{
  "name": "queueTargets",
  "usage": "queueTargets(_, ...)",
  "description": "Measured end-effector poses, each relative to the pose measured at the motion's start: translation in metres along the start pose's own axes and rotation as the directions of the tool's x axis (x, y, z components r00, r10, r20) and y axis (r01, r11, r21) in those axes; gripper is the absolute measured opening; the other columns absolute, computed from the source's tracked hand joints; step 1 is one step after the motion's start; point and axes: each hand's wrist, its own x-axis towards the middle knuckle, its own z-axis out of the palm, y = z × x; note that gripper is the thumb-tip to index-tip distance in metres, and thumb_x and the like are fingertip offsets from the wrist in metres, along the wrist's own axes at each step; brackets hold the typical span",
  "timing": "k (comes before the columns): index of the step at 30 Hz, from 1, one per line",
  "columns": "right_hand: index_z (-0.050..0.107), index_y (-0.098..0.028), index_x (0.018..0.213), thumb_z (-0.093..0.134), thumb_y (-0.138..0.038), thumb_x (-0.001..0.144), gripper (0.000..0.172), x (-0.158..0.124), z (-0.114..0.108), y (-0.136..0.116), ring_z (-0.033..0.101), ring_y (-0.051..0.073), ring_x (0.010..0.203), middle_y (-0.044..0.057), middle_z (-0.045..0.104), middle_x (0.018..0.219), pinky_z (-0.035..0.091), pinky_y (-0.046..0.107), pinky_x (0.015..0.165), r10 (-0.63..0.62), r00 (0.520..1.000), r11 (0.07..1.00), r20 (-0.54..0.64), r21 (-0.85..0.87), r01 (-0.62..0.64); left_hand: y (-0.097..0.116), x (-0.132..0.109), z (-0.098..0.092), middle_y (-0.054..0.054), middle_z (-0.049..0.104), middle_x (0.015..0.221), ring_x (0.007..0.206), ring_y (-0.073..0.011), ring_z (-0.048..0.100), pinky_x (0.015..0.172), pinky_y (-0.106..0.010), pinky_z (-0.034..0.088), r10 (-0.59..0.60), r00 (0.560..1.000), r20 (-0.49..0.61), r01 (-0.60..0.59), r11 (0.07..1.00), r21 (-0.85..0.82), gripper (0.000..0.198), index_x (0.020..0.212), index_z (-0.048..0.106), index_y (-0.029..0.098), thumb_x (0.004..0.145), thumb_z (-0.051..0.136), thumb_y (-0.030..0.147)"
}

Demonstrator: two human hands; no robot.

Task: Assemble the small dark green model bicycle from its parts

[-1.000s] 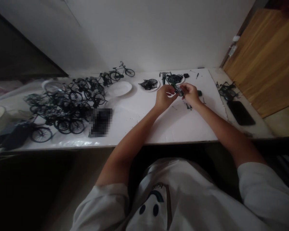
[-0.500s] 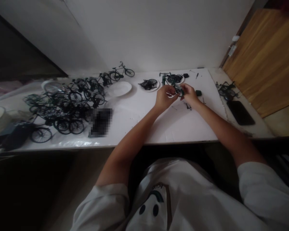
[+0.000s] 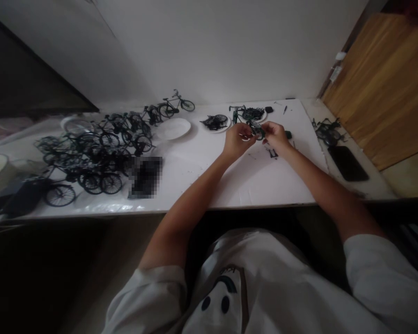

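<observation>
A small dark green model bicycle point(image 3: 237, 113) is held above the white table, partly hidden behind my fingers. My left hand point(image 3: 238, 140) is closed around its near side, thumb and fingers pinching it. On the other side, my right hand point(image 3: 276, 137) has its fingertips pressed against the model's rear part. Whether the right fingers also hold a tiny part is too small to tell. Beneath my hands lie a few small dark parts point(image 3: 272, 153) on the table. Behind the model sits a plate of dark pieces point(image 3: 253, 113).
Many assembled model bicycles point(image 3: 90, 153) crowd the table's left side; one bicycle point(image 3: 176, 104) stands at the back. An white plate point(image 3: 174, 129) and a plate with black parts point(image 3: 215, 122) lie mid-table. A black phone point(image 3: 348, 163) rests at right, near more bicycle parts point(image 3: 330, 132).
The model bicycle has shifted slightly left and tilted a little in my hands. My right fingers have moved slightly at its rear part; the left hand keeps its hold.
</observation>
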Motion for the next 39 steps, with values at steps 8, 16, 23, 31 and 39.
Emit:
queueTargets(8,0.074,-0.022,0.087,0.054,-0.106,0.082,0.087,-0.001,-0.004,0.003,0.070,0.022,0.077,0.010,0.071,0.086,0.056,0.028,0.050,-0.030,0.999,0.998,-0.015,-0.054,0.029,-0.006,0.002,-0.001,-0.001,0.072,0.082,0.070,-0.0132,0.068,0.062,-0.025,0.058,0.018,0.999,-0.051,-0.013,0.995,0.099,0.027,0.086,0.064,0.022,0.077,0.089,0.019)
queueTargets(16,0.076,-0.023,0.087,0.066,-0.094,0.086,0.072,-0.016,-0.004,-0.012,0.069,0.023,0.087,0.008,0.075,0.094,0.056,0.032,0.067,-0.237,0.962,0.921,0.139,-0.282,0.267,-0.014,0.003,-0.003,-0.001,0.071,0.079,0.068,-0.0149,0.070,0.067,-0.030,0.060,0.030,0.999,-0.030,-0.025,0.987,0.156,0.028,0.084,0.063,0.022,0.076,0.090,0.018)
queueTargets(23,0.065,-0.024,0.073,0.075,-0.074,0.090,0.054,-0.015,-0.002,-0.014,0.064,0.023,0.081,0.006,0.070,0.081,0.051,0.036,0.078,-0.343,0.925,0.802,0.163,-0.463,0.378,-0.013,0.002,-0.003,-0.002,0.071,0.082,0.072,-0.0162,0.068,0.070,-0.029,0.058,0.036,0.999,-0.003,-0.035,0.976,0.215,0.026,0.086,0.064,0.022,0.075,0.086,0.012)
queueTargets(31,0.070,-0.019,0.071,0.069,-0.069,0.095,0.055,-0.016,-0.001,-0.011,0.069,0.023,0.074,0.006,0.074,0.070,0.046,0.033,0.071,-0.258,0.960,0.815,0.108,-0.509,0.276,-0.011,0.003,-0.001,-0.005,0.072,0.090,0.074,-0.0147,0.068,0.072,-0.029,0.060,0.021,0.999,0.040,-0.030,0.972,0.233,0.021,0.093,0.071,0.019,0.081,0.088,0.014)
queueTargets(39,0.077,-0.019,0.081,0.069,-0.092,0.084,0.074,-0.013,0.001,-0.008,0.073,0.022,0.069,0.010,0.080,0.080,0.051,0.030,0.056,-0.139,0.989,0.953,-0.060,-0.281,0.117,0.001,-0.001,-0.005,-0.007,0.071,0.102,0.085,-0.0143,0.071,0.076,-0.026,0.064,0.136,0.991,0.004,-0.136,0.984,0.117,0.016,0.108,0.074,0.019,0.098,0.081,0.030)
